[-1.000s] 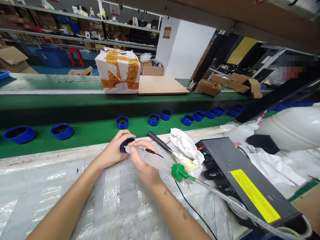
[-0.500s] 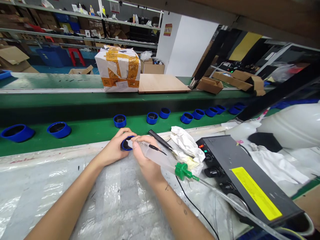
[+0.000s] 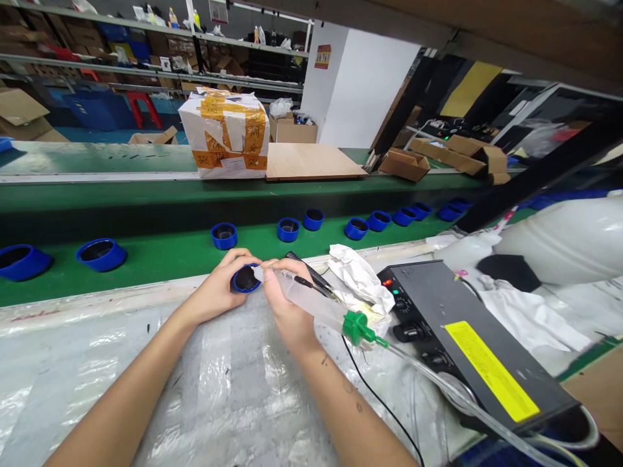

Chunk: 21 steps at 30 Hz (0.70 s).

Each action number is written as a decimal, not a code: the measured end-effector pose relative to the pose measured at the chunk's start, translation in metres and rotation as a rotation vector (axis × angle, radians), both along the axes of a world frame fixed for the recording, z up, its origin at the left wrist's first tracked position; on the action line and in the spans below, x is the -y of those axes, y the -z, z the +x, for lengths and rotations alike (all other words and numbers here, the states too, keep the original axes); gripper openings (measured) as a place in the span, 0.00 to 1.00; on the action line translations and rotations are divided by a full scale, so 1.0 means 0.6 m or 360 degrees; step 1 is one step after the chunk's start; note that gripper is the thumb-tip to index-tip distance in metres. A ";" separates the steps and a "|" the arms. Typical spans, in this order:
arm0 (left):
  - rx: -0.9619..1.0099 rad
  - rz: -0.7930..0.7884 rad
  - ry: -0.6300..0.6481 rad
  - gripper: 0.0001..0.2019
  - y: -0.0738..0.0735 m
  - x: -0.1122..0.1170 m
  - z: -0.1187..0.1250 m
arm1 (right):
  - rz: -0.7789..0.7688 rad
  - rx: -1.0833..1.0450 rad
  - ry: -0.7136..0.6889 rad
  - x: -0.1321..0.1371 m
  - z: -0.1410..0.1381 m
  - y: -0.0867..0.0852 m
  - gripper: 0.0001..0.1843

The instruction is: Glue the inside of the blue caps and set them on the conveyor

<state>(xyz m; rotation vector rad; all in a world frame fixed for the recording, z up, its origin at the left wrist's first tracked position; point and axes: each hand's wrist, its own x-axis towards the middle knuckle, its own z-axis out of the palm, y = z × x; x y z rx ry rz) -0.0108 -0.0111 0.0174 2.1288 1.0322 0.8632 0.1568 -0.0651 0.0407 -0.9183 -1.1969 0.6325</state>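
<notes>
My left hand point(image 3: 219, 292) curls around a small blue cap point(image 3: 244, 279) with a black inside, holding it on the plastic-covered bench at the conveyor's edge. My right hand point(image 3: 285, 308) grips a clear syringe-like dispenser point(image 3: 316, 305) whose tip points into the cap. The dispenser ends in a green fitting point(image 3: 357, 326) joined to a clear tube point(image 3: 438, 383). Both hands are closed on what they hold.
Several blue caps point(image 3: 224, 235) stand in a row on the green conveyor belt point(image 3: 160, 253). A grey controller box point(image 3: 457, 337) with a yellow label sits at right, crumpled white paper point(image 3: 357, 275) and a black-handled tool point(image 3: 311, 272) beside it. A taped carton point(image 3: 224, 133) stands beyond.
The hands stay together on the cap. The caps on the belt have drifted slightly left in the view, and the dispenser tip has shifted a little at the cap's rim.
</notes>
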 end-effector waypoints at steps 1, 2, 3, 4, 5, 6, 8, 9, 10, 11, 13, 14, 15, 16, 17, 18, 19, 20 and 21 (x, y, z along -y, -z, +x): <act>0.0005 -0.0004 0.0003 0.26 0.000 0.000 0.000 | 0.0000 0.0001 0.0007 -0.001 0.000 0.000 0.03; 0.0008 -0.0009 0.0002 0.26 0.000 0.000 0.000 | -0.0005 0.0002 0.0014 -0.001 0.001 0.000 0.03; 0.0008 -0.0015 -0.0002 0.26 0.000 0.000 0.000 | -0.0015 0.0004 0.0021 -0.001 0.001 0.000 0.03; 0.0006 -0.0021 -0.0007 0.26 0.000 0.000 0.000 | -0.0030 0.0006 0.0029 0.000 0.002 0.000 0.02; 0.0005 -0.0026 -0.0012 0.26 -0.001 0.000 0.000 | -0.0048 0.0010 0.0038 0.000 0.002 0.001 0.03; 0.0002 -0.0030 -0.0018 0.26 -0.001 0.000 0.000 | -0.0065 0.0014 0.0048 0.000 0.002 0.001 0.03; -0.0005 -0.0031 -0.0021 0.27 -0.001 0.000 0.000 | -0.0090 0.0023 0.0064 0.000 0.003 0.004 0.03; -0.0010 -0.0030 -0.0020 0.27 -0.001 0.000 0.000 | -0.0095 0.0022 0.0070 0.000 0.004 0.005 0.03; -0.0013 -0.0027 -0.0019 0.27 -0.001 0.000 0.000 | -0.0099 0.0019 0.0074 -0.001 0.004 0.006 0.03; -0.0016 -0.0025 -0.0018 0.27 -0.002 0.000 0.000 | -0.0104 0.0014 0.0078 -0.002 0.004 0.008 0.03; -0.0024 -0.0018 -0.0021 0.27 -0.002 0.000 0.000 | -0.0108 0.0006 0.0087 -0.002 0.005 0.010 0.03; -0.0028 -0.0015 -0.0024 0.27 -0.003 0.000 0.000 | -0.0107 0.0005 0.0089 -0.003 0.005 0.010 0.03; -0.0033 -0.0014 -0.0027 0.27 -0.003 0.000 0.001 | -0.0104 0.0007 0.0092 -0.003 0.005 0.011 0.03; -0.0037 -0.0015 -0.0029 0.27 -0.004 0.000 0.001 | -0.0103 0.0010 0.0094 -0.003 0.005 0.011 0.03; -0.0039 -0.0019 -0.0031 0.27 -0.004 0.001 0.001 | -0.0102 0.0015 0.0099 -0.003 0.006 0.012 0.03; -0.0037 -0.0024 -0.0032 0.27 -0.004 0.001 0.001 | -0.0103 0.0020 0.0103 -0.003 0.006 0.012 0.03; -0.0031 -0.0029 -0.0033 0.27 -0.004 0.001 0.000 | -0.0105 0.0029 0.0109 -0.003 0.007 0.012 0.04; -0.0024 -0.0033 -0.0035 0.28 -0.003 0.001 0.000 | -0.0106 0.0042 0.0117 -0.004 0.007 0.013 0.04; -0.0015 -0.0035 -0.0038 0.28 -0.003 0.001 0.000 | -0.0108 0.0059 0.0128 -0.004 0.008 0.014 0.04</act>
